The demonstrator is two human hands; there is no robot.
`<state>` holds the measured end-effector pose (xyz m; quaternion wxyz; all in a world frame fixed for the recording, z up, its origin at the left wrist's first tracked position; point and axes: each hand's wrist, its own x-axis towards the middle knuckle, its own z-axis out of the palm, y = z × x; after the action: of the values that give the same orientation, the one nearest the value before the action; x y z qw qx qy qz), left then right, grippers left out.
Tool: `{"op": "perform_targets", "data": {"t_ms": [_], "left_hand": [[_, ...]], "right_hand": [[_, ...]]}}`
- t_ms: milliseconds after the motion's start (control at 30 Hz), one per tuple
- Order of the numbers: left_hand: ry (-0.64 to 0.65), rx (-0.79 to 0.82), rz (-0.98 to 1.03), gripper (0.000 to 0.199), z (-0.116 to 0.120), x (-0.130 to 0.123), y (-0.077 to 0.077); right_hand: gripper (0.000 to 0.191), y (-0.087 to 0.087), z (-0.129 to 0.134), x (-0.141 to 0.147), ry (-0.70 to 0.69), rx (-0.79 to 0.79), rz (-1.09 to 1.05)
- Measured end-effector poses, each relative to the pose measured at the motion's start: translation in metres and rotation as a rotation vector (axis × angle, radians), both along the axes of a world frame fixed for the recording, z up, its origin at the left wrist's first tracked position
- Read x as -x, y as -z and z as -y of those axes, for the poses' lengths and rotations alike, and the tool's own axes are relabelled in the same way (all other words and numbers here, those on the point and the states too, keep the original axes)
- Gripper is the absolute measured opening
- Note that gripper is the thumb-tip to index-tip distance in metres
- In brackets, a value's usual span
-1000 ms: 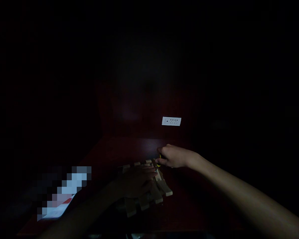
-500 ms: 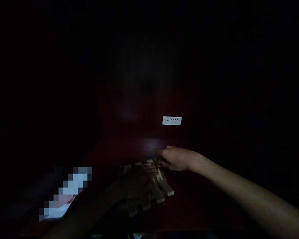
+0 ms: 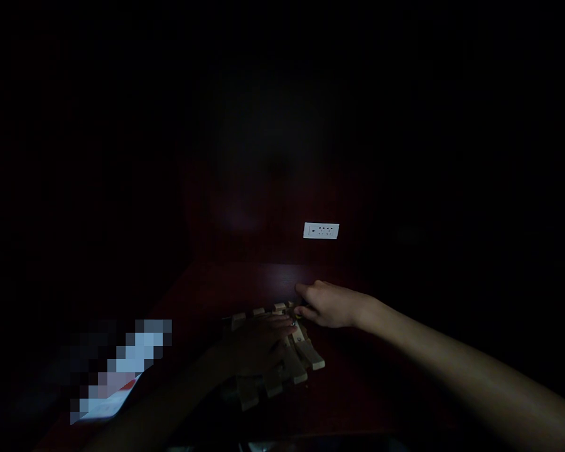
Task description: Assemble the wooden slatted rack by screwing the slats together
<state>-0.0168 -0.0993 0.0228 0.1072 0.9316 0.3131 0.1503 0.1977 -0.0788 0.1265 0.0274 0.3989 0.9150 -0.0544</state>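
**Right hand at the far right corner of the slatted wood, left hand flat across it**

In the head view, the slatted wood (image 3: 313, 356) lies on the dark red counter (image 3: 282, 276), a row of slats running side to side, each slat with its long axis pointing from the back toward the person. The left hand (image 3: 258, 342) rests palm down across the middle of it, fingers laid out straight rather than wrapped round anything, their tips toward the right end.

The right hand (image 3: 327, 304) comes in from the right and is curled, apparently clamped on a small tool (image 3: 299, 316); only a dim yellowish bit shows by the thumb, and its shape cannot be made out. From this hand, the slatted wood lies leftward and nearer the person, and the rightmost slat slants away from the thumb toward the near right. The left fingertips are just beside the right thumb; of the two, the right hand is nearer that end slat's far end.

Behind, an outlet (image 3: 321, 231) sits on the wall (image 3: 263, 220). Well to the left lies a pale sheet (image 3: 115, 402), partly blurred out. Much else is too dark to tell.
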Motion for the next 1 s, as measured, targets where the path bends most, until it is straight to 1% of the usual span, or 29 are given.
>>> {"op": "perform_targets", "data": {"t_ms": [67, 167, 300, 400, 533, 667, 767, 867, 1000], "left_hand": [[0.000, 0.000, -0.006, 0.043, 0.001, -0.001, -0.002], [-0.004, -0.005, -0.017, 0.044, 0.002, -0.002, -0.005], [0.015, -0.016, -0.021, 0.044, 0.003, -0.002, -0.005], [0.034, -0.026, -0.012, 0.043, 0.001, -0.001, -0.004], [0.043, -0.017, 0.001, 0.042, -0.003, -0.001, 0.002], [0.041, -0.047, 0.030, 0.043, -0.007, 0.000, 0.010], [0.041, -0.072, 0.017, 0.043, -0.007, 0.001, 0.013], [0.052, -0.089, -0.007, 0.043, -0.007, 0.002, 0.012], [0.043, -0.088, -0.040, 0.043, -0.005, 0.003, 0.010]], "right_hand": [[0.027, -0.002, 0.001, -0.001, -0.040, 0.044, -0.048], [0.022, -0.005, 0.000, -0.002, -0.067, 0.067, -0.028], [0.021, -0.006, -0.002, 0.001, -0.004, 0.043, 0.067], [0.022, -0.004, -0.004, 0.003, 0.033, 0.023, 0.127], [0.028, -0.002, -0.007, 0.006, 0.034, -0.013, 0.156], [0.030, -0.003, -0.009, 0.006, 0.026, -0.025, 0.169], [0.029, -0.007, -0.009, 0.005, 0.023, 0.050, 0.129], [0.035, -0.011, -0.005, 0.005, 0.022, 0.121, 0.080], [0.025, -0.012, -0.003, 0.007, -0.016, 0.040, 0.098]]}}
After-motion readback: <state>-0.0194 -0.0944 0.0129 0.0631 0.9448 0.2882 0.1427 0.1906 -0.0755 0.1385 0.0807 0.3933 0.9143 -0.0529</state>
